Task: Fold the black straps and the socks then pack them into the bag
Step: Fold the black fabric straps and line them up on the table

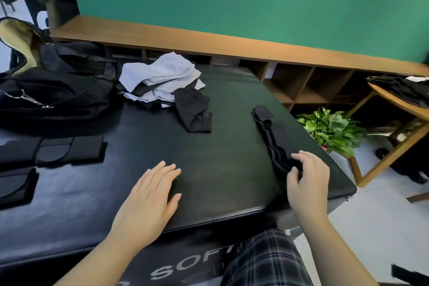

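Left hand flat on surface, right hand pinching limp strap near end; probably light, floppy, best held by ends.

White letters "SOFT" stand on the black table's front edge, the rest hidden.

— What is the table looking like?
— Dark padded vinyl, smooth, catching a soft sheen.
— And the things lying on it?
— The strap is showing matt black ribbed fabric. The socks are looking like soft cloth, pale and black. The bag is showing matt black fabric with a shiny metal clip.
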Demonstrator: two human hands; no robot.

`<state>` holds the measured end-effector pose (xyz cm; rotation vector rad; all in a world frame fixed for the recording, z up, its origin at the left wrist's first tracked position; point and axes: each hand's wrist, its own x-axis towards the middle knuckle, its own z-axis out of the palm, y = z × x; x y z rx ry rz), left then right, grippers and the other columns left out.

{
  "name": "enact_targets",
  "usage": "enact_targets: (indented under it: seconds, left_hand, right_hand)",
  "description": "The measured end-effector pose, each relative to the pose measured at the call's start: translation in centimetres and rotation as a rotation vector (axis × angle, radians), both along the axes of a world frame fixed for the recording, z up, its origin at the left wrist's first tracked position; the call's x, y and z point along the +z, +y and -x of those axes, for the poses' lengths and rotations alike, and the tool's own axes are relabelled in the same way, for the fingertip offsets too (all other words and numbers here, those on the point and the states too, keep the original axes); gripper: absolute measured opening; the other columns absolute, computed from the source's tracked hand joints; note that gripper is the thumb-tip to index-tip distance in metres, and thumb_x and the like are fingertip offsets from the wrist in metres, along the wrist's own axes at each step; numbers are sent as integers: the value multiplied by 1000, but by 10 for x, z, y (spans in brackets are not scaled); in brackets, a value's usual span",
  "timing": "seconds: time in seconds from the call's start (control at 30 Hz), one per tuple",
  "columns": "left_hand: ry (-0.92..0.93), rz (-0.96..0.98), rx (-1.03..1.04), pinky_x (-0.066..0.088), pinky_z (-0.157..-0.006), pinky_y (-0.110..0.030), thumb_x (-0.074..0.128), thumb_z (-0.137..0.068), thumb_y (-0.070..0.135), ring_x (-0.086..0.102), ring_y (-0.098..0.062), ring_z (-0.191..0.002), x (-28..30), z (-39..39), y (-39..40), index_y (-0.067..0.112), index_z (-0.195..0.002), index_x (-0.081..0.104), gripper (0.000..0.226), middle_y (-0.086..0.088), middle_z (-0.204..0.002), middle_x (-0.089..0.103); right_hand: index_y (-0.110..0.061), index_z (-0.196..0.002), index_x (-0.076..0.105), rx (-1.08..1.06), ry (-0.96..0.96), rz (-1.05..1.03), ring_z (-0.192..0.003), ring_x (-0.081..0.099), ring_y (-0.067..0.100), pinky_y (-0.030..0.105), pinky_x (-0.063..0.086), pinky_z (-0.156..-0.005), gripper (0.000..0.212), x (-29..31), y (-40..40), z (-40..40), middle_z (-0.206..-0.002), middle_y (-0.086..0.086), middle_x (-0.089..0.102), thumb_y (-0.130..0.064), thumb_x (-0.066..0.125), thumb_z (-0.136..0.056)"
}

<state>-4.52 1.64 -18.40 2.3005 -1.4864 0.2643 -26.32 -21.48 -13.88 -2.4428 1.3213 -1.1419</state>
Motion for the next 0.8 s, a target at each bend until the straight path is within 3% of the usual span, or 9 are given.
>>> enact_targets:
  seconds: [0.13, 0.3, 0.47, 0.6, 0.8]
  left_hand:
    - [-5, 8, 0, 20, -109, -30, 34, -88, 41, 35, -12, -129, -1, 0, 0, 17, -126, 51, 48, 5, -129, 56]
    - [14, 16, 0, 19, -108, -30, 34, -88, 41, 35, -10, -128, 0, 0, 1, 18, -126, 52, 47, 6, -127, 57]
    - [26, 26, -3, 20, -108, -29, 34, -88, 41, 36, -10, -128, -1, -1, 2, 19, -125, 53, 47, 7, -127, 57]
    - [28, 26, -1, 20, -108, -29, 34, -87, 40, 36, -9, -127, -1, -1, 2, 19, -124, 53, 47, 7, -126, 58]
    - [32, 55, -9, 22, -107, -29, 35, -87, 39, 38, -10, -126, -1, 0, 2, 18, -122, 54, 45, 6, -124, 59]
  right_hand:
    - [-7, -120, 58, -76, 52, -21, -125, 42, 29, 24, 21, -105, 37, 5, -13, 7, -129, 10, 54, 0, 56, -85]
    - [-10, -143, 34, -61, 26, -347, -136, 33, 24, 39, 30, -110, 53, 10, -22, 6, -146, 7, 39, -12, 52, -93]
    - [-9, -135, 44, -76, 71, -317, -126, 44, 25, 43, 39, -103, 43, 10, -27, 5, -136, 8, 50, -12, 51, -93]
    - [-8, -130, 49, -63, 50, -311, -118, 50, 22, 37, 40, -98, 40, 12, -29, 6, -129, 8, 55, -13, 55, -91]
    - [-13, -135, 47, -57, 184, -326, -127, 41, 26, 43, 38, -103, 50, 16, -29, 7, -135, 6, 50, -13, 55, -86]
